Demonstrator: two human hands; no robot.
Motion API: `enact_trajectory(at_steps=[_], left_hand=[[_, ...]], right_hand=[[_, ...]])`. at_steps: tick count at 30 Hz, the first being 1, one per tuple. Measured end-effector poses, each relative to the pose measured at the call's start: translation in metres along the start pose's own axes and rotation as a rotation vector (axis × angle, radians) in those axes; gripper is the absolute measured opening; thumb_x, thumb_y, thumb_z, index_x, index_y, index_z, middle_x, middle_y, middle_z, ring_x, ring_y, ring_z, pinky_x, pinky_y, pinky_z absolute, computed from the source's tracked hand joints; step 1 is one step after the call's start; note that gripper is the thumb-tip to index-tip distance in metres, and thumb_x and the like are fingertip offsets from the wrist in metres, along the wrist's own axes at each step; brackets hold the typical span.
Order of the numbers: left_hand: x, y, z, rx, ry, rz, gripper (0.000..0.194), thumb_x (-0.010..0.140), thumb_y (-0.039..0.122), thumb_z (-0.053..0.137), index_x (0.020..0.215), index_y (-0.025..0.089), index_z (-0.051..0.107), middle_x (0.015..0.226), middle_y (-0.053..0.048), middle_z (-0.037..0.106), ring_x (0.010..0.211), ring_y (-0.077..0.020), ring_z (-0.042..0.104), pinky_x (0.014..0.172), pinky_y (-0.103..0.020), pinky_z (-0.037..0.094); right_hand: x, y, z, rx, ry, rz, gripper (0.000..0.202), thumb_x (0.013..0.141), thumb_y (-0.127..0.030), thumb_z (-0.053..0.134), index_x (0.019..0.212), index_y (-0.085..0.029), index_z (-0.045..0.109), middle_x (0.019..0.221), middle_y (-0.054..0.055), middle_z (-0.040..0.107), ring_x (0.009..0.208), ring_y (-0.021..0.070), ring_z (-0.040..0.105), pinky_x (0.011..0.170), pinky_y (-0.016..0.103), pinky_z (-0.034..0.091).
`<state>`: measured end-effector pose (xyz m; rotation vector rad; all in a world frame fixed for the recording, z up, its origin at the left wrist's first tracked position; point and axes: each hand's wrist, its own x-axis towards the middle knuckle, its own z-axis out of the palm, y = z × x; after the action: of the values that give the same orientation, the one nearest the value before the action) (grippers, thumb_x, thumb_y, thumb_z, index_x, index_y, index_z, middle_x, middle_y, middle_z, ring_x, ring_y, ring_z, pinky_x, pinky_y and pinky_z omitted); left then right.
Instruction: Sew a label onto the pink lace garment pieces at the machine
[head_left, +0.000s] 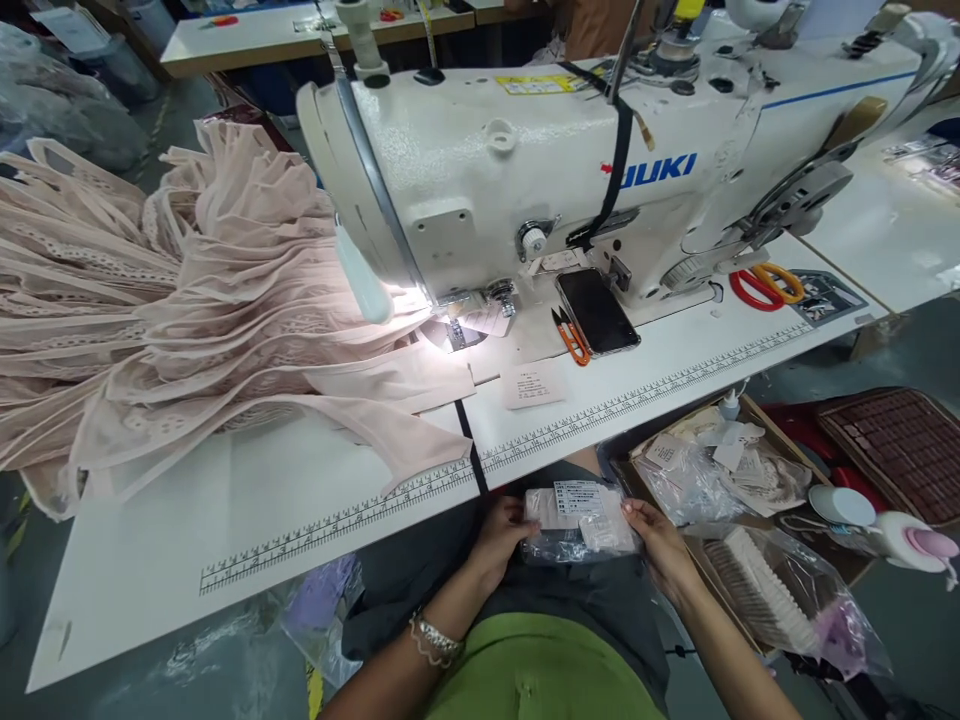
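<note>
Over my lap, below the table's front edge, I hold a clear plastic bag (551,548) with pale labels inside and a printed white sticker (579,498). My left hand (504,535) pinches the bag's left end. At its right end, my right hand (654,535) grips it between thumb and fingers. On the table above the bag lies a small pale printed label (532,385). A sewing machine (450,180) stands behind, its lamp lighting the needle area. Pale pink fabric pieces (247,290) are heaped to its left, some reaching under the needle.
A black phone (598,312) and orange thread snips (571,338) lie by the machine. Red-and-yellow-handled scissors (757,288) rest farther right. Beside my right arm, a cardboard box (795,440) holds bagged labels and trims. A printed ruler (337,530) runs along the table's front edge.
</note>
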<state>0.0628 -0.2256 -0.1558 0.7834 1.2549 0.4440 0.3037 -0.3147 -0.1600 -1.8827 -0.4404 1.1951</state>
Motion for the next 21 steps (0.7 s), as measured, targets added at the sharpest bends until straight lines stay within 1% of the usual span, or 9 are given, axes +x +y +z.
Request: enact_trajectory(at_steps=[3,6,9,12,14,15,16,19,21], left_hand=[[-0.010,0.017,-0.001,-0.013,-0.111,0.046,0.044,0.056,0.039,0.084,0.088,0.014,0.068,0.088,-0.008,0.071,0.088,-0.0242,0.066,0.083,-0.033,0.051],[-0.018,0.031,0.000,0.008,-0.154,0.161,0.043,0.064,0.041,0.079,0.097,0.016,0.067,0.099,-0.007,0.071,0.101,-0.0253,0.064,0.092,-0.033,0.049],[-0.021,0.036,0.006,0.091,-0.166,0.245,0.046,0.066,0.043,0.078,0.102,0.018,0.063,0.100,-0.006,0.071,0.097,-0.0246,0.065,0.087,-0.033,0.051],[-0.019,0.034,0.012,0.174,-0.223,0.211,0.051,0.062,0.044,0.082,0.100,0.019,0.058,0.089,-0.005,0.071,0.085,-0.0226,0.068,0.077,-0.032,0.054],[-0.017,0.033,0.012,0.151,-0.264,0.139,0.056,0.064,0.052,0.078,0.103,0.019,0.054,0.086,-0.005,0.071,0.073,-0.0212,0.068,0.066,-0.033,0.055],[-0.016,0.033,0.011,0.132,-0.270,0.113,0.057,0.066,0.057,0.075,0.103,0.019,0.053,0.086,-0.006,0.071,0.069,-0.0208,0.068,0.062,-0.032,0.055],[-0.015,0.034,0.009,0.122,-0.269,0.102,0.058,0.068,0.060,0.073,0.102,0.019,0.053,0.087,-0.007,0.071,0.067,-0.0206,0.068,0.059,-0.032,0.054],[-0.011,0.034,-0.001,0.155,-0.242,0.138,0.052,0.071,0.063,0.071,0.092,0.018,0.057,0.084,-0.008,0.073,0.070,-0.0201,0.069,0.061,-0.030,0.053],[-0.010,0.032,-0.006,0.176,-0.224,0.167,0.050,0.073,0.064,0.070,0.086,0.018,0.059,0.079,-0.007,0.072,0.070,-0.0192,0.068,0.062,-0.029,0.052]], right_hand=[[-0.011,-0.014,-0.007,0.066,-0.077,0.020,0.059,0.058,-0.076,0.075,0.081,-0.023,0.065,0.075,0.005,0.068,0.073,0.0248,0.065,0.070,0.039,0.055],[-0.026,-0.028,-0.008,0.091,-0.209,-0.042,0.058,0.063,-0.071,0.077,0.096,-0.023,0.067,0.091,0.007,0.071,0.089,0.0261,0.067,0.081,0.038,0.055],[-0.035,-0.038,-0.007,0.027,-0.323,-0.098,0.062,0.063,-0.065,0.081,0.106,-0.024,0.065,0.097,0.006,0.071,0.095,0.0257,0.066,0.084,0.038,0.054],[-0.030,-0.041,-0.021,0.008,-0.330,-0.053,0.056,0.064,-0.061,0.081,0.100,-0.022,0.066,0.089,0.004,0.072,0.085,0.0244,0.067,0.075,0.037,0.056],[-0.019,-0.040,-0.044,0.037,-0.183,-0.051,0.054,0.059,-0.057,0.085,0.095,-0.021,0.068,0.084,0.003,0.072,0.079,0.0241,0.067,0.069,0.037,0.056],[-0.011,-0.038,-0.057,0.070,0.029,-0.081,0.056,0.053,-0.055,0.088,0.091,-0.020,0.068,0.079,0.003,0.071,0.071,0.0230,0.066,0.063,0.035,0.056],[-0.002,-0.036,-0.071,0.087,0.143,-0.097,0.059,0.051,-0.056,0.088,0.092,-0.020,0.066,0.077,0.002,0.069,0.068,0.0222,0.065,0.060,0.035,0.055],[0.030,-0.027,-0.105,0.130,0.460,-0.170,0.066,0.059,-0.070,0.076,0.100,-0.022,0.059,0.091,0.005,0.069,0.076,0.0229,0.065,0.064,0.035,0.055],[0.051,-0.017,-0.114,0.130,0.665,-0.205,0.070,0.069,-0.072,0.068,0.113,-0.021,0.053,0.104,0.008,0.067,0.087,0.0242,0.065,0.072,0.037,0.056]])
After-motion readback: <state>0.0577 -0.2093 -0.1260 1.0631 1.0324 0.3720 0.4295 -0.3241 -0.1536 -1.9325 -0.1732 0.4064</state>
